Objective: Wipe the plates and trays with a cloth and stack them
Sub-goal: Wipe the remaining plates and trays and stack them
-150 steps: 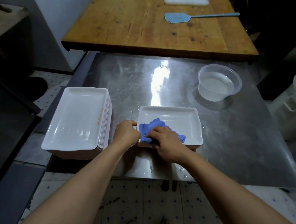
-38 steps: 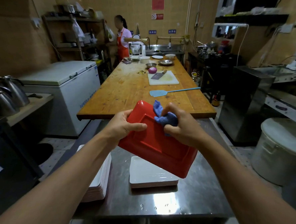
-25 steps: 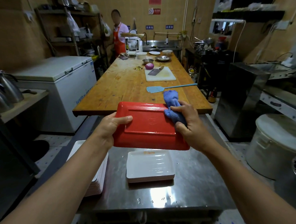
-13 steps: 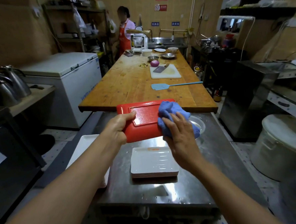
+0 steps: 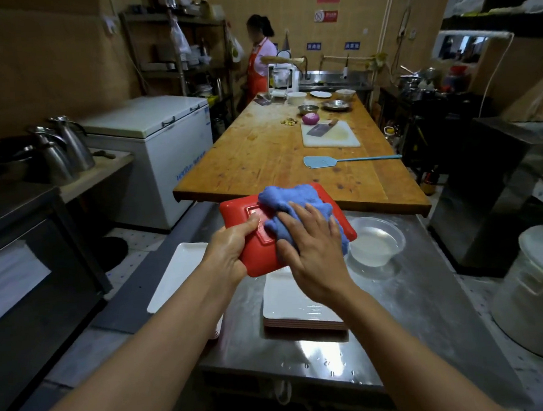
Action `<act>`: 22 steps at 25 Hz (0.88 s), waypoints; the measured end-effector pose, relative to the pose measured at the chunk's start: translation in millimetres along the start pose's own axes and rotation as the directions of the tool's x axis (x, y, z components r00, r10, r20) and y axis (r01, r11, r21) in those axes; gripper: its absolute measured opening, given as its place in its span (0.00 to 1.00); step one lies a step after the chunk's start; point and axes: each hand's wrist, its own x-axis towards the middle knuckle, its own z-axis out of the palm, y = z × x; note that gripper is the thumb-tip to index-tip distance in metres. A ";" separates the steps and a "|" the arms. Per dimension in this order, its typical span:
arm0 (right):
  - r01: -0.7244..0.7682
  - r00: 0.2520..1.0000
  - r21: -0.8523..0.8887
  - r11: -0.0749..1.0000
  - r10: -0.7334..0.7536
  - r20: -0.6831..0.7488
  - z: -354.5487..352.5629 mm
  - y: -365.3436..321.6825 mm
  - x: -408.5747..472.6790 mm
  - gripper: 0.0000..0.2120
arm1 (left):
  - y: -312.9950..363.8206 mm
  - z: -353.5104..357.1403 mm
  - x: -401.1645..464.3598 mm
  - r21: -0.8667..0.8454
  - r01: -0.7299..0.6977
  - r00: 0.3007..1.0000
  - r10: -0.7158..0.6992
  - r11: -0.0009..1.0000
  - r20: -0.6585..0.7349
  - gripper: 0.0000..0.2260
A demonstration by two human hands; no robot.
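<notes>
red tray underside being wiped, held above the steel table

kitchen prep room; steel table (image 5: 406,295) in the foreground, long wooden table (image 5: 270,154) butting onto its far edge.

the red tray (image 5: 260,253) is held in the air over the steel table, underside up, tilted slightly. left hand (image 5: 228,252) grips its near-left corner, thumb on top and fingers curled under. right hand (image 5: 314,250) lies flat, fingers spread and fairly straight, pressing the blue cloth (image 5: 295,204) onto the raised base.

change: half a second ago the cloth was bunched at the tray's right end; now it is spread over the middle and far part, and the tray has swung round a little, its left corner nearer the body. six seconds ago the white inner face of a tray was being wiped on the table. judgement: front face done, back face now mid-wipe; stacking of this piece comes next.

counts:
- red tray in hand: 1
- cloth: 1
- stacks: 2. white stack (image 5: 298,305) directly below the hands, red edges showing in its layers; second white stack (image 5: 176,274) to the left, at the table's edge. pieces per stack not countable.
- clear bowl of water (image 5: 374,243): 1, right of the tray.
- on the wooden table: 1 cutting board (image 5: 339,137) with 1 cleaver, 1 blue fly swatter (image 5: 324,161).
- another person (image 5: 260,66): 1, far end.
</notes>
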 end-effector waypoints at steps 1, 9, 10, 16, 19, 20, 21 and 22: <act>-0.046 0.999 0.005 0.999 0.046 0.006 -1.4 5.2 4.8 0.27 | 1.0 -5.2 -0.2 0.013 -0.004 1.000 0.005 1.000 -0.025 0.16; -0.303 0.950 0.426 0.852 0.306 0.065 12.9 15.9 15.3 0.17 | 15.1 -63.5 -1.3 0.029 -0.010 0.991 0.014 1.000 -0.134 0.12; -0.316 0.944 0.474 0.822 0.320 0.076 16.2 12.4 15.7 0.14 | 16.8 -72.5 -2.3 0.034 -0.012 0.990 0.017 0.999 -0.142 0.12; -0.467 0.882 0.424 0.776 0.377 0.281 42.3 4.5 19.7 0.07 | 24.3 -118.0 -11.1 0.079 -0.112 0.973 0.125 0.991 -0.192 0.09; -0.429 0.903 0.464 0.775 0.356 0.240 52.0 -2.8 25.2 0.07 | 34.3 -135.7 -13.1 0.372 -0.341 0.895 0.420 0.863 -0.153 0.09; -0.435 0.901 0.502 0.747 0.358 0.246 54.0 -5.2 27.5 0.07 | 36.9 -140.7 -12.9 0.555 -0.404 0.845 0.529 0.727 -0.079 0.08; -0.452 0.892 0.540 0.710 0.362 0.270 55.9 -7.7 30.1 0.09 | 37.9 -144.8 -11.9 0.711 -0.439 0.794 0.607 0.550 0.021 0.08; -0.475 0.880 0.571 0.670 0.364 0.305 57.6 -10.0 32.3 0.11 | 36.9 -148.8 -10.2 0.815 -0.452 0.750 0.649 0.364 0.126 0.08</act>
